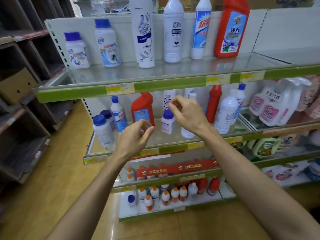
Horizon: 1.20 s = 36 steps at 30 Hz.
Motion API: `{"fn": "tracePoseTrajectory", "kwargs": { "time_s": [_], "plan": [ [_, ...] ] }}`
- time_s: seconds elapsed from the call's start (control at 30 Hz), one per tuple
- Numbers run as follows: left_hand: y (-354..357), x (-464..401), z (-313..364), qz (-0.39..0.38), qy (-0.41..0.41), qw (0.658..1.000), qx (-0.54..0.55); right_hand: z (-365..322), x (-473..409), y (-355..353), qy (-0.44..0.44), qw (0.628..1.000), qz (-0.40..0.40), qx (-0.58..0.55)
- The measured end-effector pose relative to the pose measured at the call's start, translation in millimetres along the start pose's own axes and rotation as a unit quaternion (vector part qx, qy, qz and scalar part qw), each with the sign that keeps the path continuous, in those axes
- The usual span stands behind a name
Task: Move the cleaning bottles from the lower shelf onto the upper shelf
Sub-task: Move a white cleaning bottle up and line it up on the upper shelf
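Several cleaning bottles stand on the upper shelf [121,87]: two squat blue-capped ones at left, a tall white one [142,32], two more white ones and a red one [231,26]. More wait on the lower shelf [173,148]: a red bottle [142,110], a small blue-capped bottle [168,122], blue-capped white ones at left [103,130] and a white one at right [226,113]. My left hand [135,137] hovers before the red bottle, fingers loosely curled, holding nothing. My right hand [185,113] hangs above the small bottle, fingers loosely curled, also holding nothing.
Pink-labelled jugs [271,108] fill the lower shelf section at right. Orange-capped bottles [166,196] line the bottom shelves. Dark wooden racks [26,101] with a cardboard box stand at left, across a yellow floor [60,187].
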<state>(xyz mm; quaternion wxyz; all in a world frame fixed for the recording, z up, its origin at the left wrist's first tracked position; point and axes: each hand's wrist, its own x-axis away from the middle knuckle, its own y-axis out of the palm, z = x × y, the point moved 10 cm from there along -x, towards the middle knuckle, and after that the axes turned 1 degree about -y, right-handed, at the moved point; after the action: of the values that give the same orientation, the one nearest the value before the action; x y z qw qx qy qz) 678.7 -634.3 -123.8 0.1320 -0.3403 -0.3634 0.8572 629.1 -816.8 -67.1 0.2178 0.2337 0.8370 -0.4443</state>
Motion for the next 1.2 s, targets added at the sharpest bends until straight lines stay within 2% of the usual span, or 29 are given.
{"fn": "tracePoseTrajectory", "kwargs": {
  "time_s": [0.13,0.23,0.4,0.5,0.73,0.83,1.0,1.13,1.2],
  "plan": [
    [54.6,-17.2,21.5,-0.011,-0.012,0.999,-0.032,52.5,0.1,-12.2,-0.023,0.998,-0.024,0.062],
    [93.9,-30.5,37.6,-0.028,-0.022,0.999,-0.031,108.4,-12.7,-16.5,0.01,0.996,-0.045,0.076],
    [140.1,-39.5,54.0,-0.051,-0.072,0.996,-0.025,172.0,-41.9,5.0,0.122,0.98,-0.158,-0.013],
    [149.9,-38.9,55.7,-0.061,-0.097,0.993,-0.03,180.9,-50.7,27.9,0.131,0.97,-0.202,-0.037],
    [152.8,-33.6,35.6,-0.074,-0.149,0.985,-0.042,178.5,-33.3,33.1,0.076,0.982,-0.166,-0.05],
    [159.0,-33.2,27.1,-0.094,-0.174,0.98,-0.031,163.3,-20.1,27.8,0.064,0.979,-0.178,-0.077],
    [169.7,-31.3,30.6,-0.139,-0.166,0.976,-0.012,122.7,-3.3,2.9,-0.031,0.988,-0.145,-0.048],
    [166.5,-37.3,49.9,-0.12,-0.117,0.982,0.083,79.1,-13.6,-48.0,-0.069,0.992,-0.066,-0.082],
    [157.0,-42.9,66.0,-0.088,-0.087,0.98,0.155,65.5,-27.0,-79.6,-0.039,0.991,-0.011,-0.13]
  ]
}}
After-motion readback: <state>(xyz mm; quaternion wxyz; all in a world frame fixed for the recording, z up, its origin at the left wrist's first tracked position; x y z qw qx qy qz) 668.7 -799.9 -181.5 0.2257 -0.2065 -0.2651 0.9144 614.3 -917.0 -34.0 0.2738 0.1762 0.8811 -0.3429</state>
